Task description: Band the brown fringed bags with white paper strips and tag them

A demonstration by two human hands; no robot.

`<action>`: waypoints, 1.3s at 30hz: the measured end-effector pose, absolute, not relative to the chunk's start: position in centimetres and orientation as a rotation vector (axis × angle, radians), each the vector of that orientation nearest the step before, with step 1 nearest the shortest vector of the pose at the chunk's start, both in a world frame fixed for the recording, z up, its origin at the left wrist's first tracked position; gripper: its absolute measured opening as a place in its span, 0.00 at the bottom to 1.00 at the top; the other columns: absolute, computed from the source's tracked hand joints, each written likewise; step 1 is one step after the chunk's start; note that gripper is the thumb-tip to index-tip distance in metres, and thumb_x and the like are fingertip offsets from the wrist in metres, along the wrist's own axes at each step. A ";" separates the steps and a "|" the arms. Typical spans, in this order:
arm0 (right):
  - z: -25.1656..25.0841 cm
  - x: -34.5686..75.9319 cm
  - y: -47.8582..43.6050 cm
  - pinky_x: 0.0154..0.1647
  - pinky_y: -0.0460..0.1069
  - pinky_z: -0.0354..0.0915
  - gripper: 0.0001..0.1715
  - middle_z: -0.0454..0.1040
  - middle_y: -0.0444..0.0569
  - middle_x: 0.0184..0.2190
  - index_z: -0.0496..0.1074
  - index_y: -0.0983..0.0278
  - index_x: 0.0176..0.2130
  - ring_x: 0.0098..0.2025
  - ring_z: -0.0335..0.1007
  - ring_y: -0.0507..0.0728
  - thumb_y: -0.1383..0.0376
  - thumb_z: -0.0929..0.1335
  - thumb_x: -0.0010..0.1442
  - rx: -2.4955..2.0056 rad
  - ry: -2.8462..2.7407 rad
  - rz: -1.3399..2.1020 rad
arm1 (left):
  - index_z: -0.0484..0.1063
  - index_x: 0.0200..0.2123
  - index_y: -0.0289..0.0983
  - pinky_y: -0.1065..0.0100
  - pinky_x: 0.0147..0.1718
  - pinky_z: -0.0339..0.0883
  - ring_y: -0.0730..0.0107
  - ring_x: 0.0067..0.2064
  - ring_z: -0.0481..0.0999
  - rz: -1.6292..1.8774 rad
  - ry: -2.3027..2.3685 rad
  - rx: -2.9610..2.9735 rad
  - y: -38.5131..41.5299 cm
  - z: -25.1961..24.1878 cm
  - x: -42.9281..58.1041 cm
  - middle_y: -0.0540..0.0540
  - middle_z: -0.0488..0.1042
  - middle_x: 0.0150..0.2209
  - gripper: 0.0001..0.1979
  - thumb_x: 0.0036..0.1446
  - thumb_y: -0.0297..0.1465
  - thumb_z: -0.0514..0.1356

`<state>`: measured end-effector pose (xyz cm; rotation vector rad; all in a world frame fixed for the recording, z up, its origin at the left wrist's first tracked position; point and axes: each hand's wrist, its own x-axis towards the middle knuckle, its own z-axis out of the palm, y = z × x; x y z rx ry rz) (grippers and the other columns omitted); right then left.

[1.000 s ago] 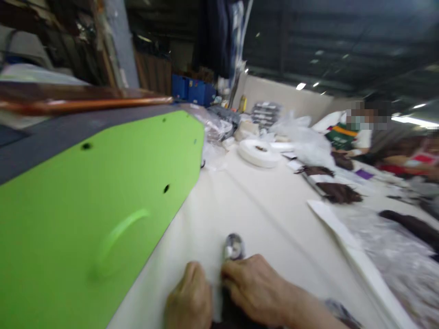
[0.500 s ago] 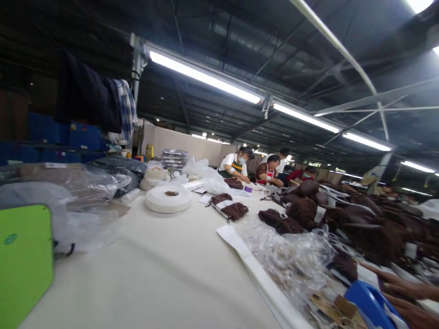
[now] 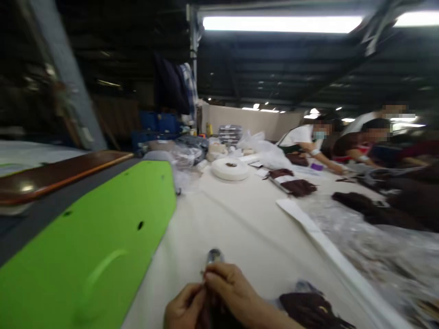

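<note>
My left hand (image 3: 185, 306) is closed at the bottom centre, thumb and fingers pressed together. Against it, my right hand (image 3: 236, 292) pinches at the same spot with its fingertips. What they grip is too small and blurred to name. Dark brown material (image 3: 219, 317) shows below and between the hands, partly hidden by them. Just beyond the fingertips is a small shiny, rounded object (image 3: 214, 256); whether it is held or lies on the white table (image 3: 192, 237) I cannot tell. A dark brown bundle (image 3: 308, 308) lies right of my right hand.
A green panel (image 3: 137, 228) stands along the left. Further back lie a white tape roll (image 3: 230, 172) and a fringed brown bundle (image 3: 295, 183). A white strip (image 3: 315, 233) and clear plastic (image 3: 370, 246) run along the right. A masked co-worker (image 3: 302, 141) leans over the far side.
The view has swung left and down, bringing in more of the green panel. Both my hands now show at the bottom centre, pressed together. The blue object at lower right has left the picture.
</note>
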<state>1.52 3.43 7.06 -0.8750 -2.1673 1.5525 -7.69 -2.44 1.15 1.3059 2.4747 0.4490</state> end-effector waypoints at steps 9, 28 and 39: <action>6.0 1.4 3.4 0.29 0.45 0.58 0.10 0.71 0.44 0.26 0.73 0.65 0.32 0.28 0.64 0.51 0.70 0.64 0.48 -1.057 -2.341 1.354 | 0.70 0.24 0.34 0.76 0.17 0.52 0.78 0.17 0.59 1.686 1.474 0.495 -4.1 1.1 -9.0 0.54 0.62 0.13 0.21 0.43 0.49 0.61; 6.3 1.3 3.7 0.20 0.44 0.54 0.09 0.61 0.39 0.17 0.64 0.64 0.29 0.19 0.57 0.49 0.63 0.59 0.58 -1.084 -2.202 1.568 | 0.69 0.23 0.34 0.75 0.16 0.44 0.80 0.16 0.56 1.632 1.328 0.443 -4.5 2.1 -9.1 0.53 0.63 0.13 0.17 0.45 0.43 0.62; 6.8 4.9 5.7 0.48 0.52 0.54 0.26 0.72 0.49 0.44 0.70 0.62 0.44 0.48 0.61 0.57 0.76 0.60 0.46 -0.977 -2.838 0.754 | 0.73 0.25 0.34 0.77 0.17 0.46 0.87 0.17 0.57 1.789 0.713 0.303 -5.5 3.3 -10.4 0.51 0.71 0.24 0.10 0.41 0.34 0.68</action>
